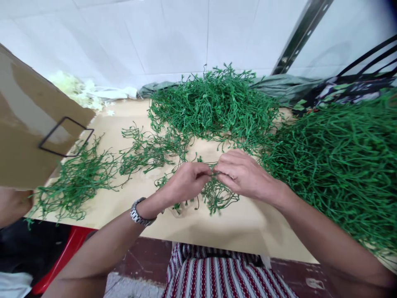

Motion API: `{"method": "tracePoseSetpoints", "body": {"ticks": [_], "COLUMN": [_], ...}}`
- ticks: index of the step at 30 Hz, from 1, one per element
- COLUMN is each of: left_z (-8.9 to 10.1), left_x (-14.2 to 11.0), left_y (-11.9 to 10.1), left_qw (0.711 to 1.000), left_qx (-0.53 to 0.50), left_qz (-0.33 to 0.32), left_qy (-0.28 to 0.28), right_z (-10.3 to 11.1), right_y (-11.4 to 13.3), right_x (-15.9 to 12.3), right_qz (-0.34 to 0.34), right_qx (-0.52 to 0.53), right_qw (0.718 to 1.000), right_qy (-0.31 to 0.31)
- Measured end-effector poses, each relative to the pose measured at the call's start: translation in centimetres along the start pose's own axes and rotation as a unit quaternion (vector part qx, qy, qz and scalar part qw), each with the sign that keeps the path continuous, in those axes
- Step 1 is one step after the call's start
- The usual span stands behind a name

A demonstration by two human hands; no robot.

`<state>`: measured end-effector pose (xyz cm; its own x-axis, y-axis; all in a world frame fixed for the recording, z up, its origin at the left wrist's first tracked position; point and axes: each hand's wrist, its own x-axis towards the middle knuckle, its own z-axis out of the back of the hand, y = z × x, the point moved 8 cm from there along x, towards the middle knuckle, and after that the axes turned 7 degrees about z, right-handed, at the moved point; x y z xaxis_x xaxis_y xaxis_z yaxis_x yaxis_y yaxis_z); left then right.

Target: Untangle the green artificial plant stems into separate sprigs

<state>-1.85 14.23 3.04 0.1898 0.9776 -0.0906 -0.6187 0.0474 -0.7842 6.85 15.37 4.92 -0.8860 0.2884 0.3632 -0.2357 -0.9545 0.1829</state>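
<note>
Both hands meet over the near middle of the table, fingertips almost touching. My left hand point(190, 180), with a metal watch point(141, 212) on the wrist, is closed in a pinch on a thin green plastic stem. My right hand point(240, 173) pinches the same spot from the other side. The fingers hide most of the held piece. Beneath the hands lies a small bunch of green plastic stems point(218, 196), with curly ends and little bud tips. A looser group of stems point(151, 149) lies just beyond my left hand.
A tall heap of green stems point(214, 103) stands by the tiled wall point(173, 37); a larger heap point(338, 165) fills the right side. On the left are another pile point(77, 182), a cardboard sheet point(34, 124), pale flowers point(74, 89) and another person's arm point(14, 205).
</note>
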Motion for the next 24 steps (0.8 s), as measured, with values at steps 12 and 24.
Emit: {"method": "tracePoseSetpoints", "body": {"ticks": [12, 24], "left_z": [0.9, 2.3], "left_x": [-1.3, -2.1], "left_y": [2.3, 4.3], "left_qw": [0.842, 0.839], "left_qx": [-0.507, -0.497], "left_qz": [0.182, 0.183], "left_qy": [-0.023, -0.124], "right_z": [-1.4, -3.4], "right_y": [-0.8, -1.0], "right_x": [-3.5, -3.4], "right_qz": [-0.190, -0.164], "right_qx": [0.145, 0.189], "right_qw": [0.952, 0.961], "right_qy": [-0.194, -0.116]}}
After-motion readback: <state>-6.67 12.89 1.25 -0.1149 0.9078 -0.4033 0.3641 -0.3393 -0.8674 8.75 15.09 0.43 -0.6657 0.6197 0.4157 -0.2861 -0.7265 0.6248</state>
